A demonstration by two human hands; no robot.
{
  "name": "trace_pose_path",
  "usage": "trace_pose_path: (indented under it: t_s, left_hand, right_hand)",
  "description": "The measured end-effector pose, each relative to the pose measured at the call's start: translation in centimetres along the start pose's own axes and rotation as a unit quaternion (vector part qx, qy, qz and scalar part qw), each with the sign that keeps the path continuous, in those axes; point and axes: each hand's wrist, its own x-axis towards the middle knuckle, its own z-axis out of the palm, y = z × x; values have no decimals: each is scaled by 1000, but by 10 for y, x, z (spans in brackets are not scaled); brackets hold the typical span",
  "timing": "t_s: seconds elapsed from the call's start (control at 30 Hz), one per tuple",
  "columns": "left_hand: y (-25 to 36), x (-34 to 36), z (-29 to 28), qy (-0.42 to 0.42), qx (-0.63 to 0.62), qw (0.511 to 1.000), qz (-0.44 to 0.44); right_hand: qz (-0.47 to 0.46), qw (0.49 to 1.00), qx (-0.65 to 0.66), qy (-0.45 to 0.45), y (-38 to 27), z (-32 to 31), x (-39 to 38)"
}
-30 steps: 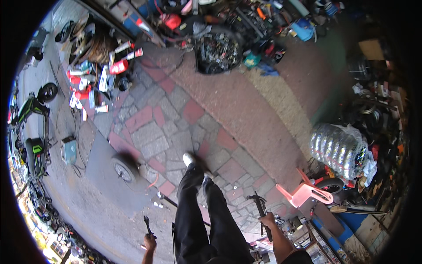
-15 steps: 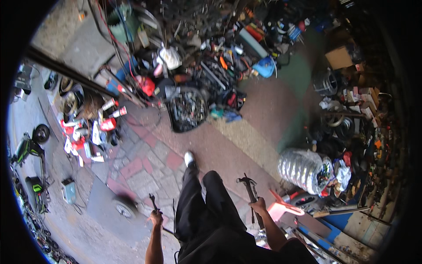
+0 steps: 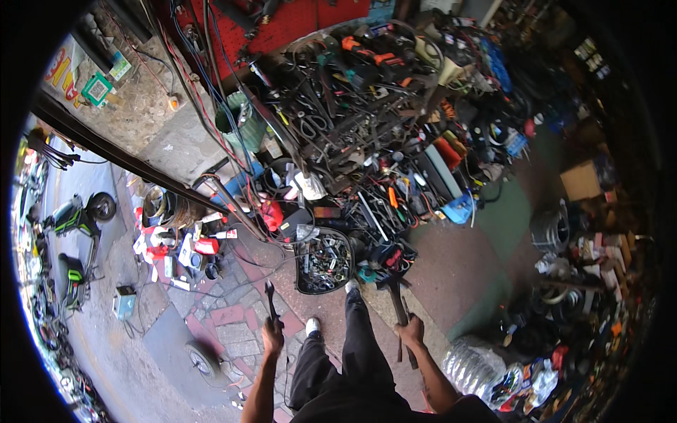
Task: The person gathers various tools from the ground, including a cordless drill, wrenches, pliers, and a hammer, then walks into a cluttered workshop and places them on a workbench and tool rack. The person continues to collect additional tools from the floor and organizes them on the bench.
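Observation:
In the head view my left hand (image 3: 273, 333) is closed round a dark open-ended wrench (image 3: 271, 298), held upright at the lower centre. My right hand (image 3: 411, 330) grips a dark hammer (image 3: 400, 310) together with a long thin tool whose kind I cannot make out. Just beyond my hands lies an open black container of small metal parts (image 3: 324, 261), with a dark bag of tools (image 3: 395, 257) beside it. Farther forward spreads a dense heap of hand tools (image 3: 338, 113) below a red wall panel (image 3: 282, 32).
A loose wheel (image 3: 201, 363) lies to my lower left, near bottles and cans (image 3: 187, 250). A scooter (image 3: 74, 261) stands on the pavement at the left. Foil-wrapped coils (image 3: 469, 363) are at the lower right. A black post and hanging cables (image 3: 197, 106) rise at the upper left.
I have walked forward: the tool heap and parts container are now much closer and the red panel has come into view. Both hands, still holding their tools, are higher in the picture.

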Motion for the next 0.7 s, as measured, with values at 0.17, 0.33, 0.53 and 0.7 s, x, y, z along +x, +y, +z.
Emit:
trace_pose_path:
  t_s: [0.17,0.33,0.53,0.7]
  left_hand:
    - [-27,-68,24,35,-17,985,-166]
    - [-80,-162,29,106,-6,938,-329]
    - [-100,-241,27,177,-31,911,-372]
    - [-86,-250,61,198,-99,888,-403]
  right_hand:
    - [-93,995,9,16,-123,-31,145]
    - [-278,950,29,141,-333,-89,268]
    - [-419,877,10,234,-564,-167,335]
    - [-402,892,27,205,-610,-163,359]
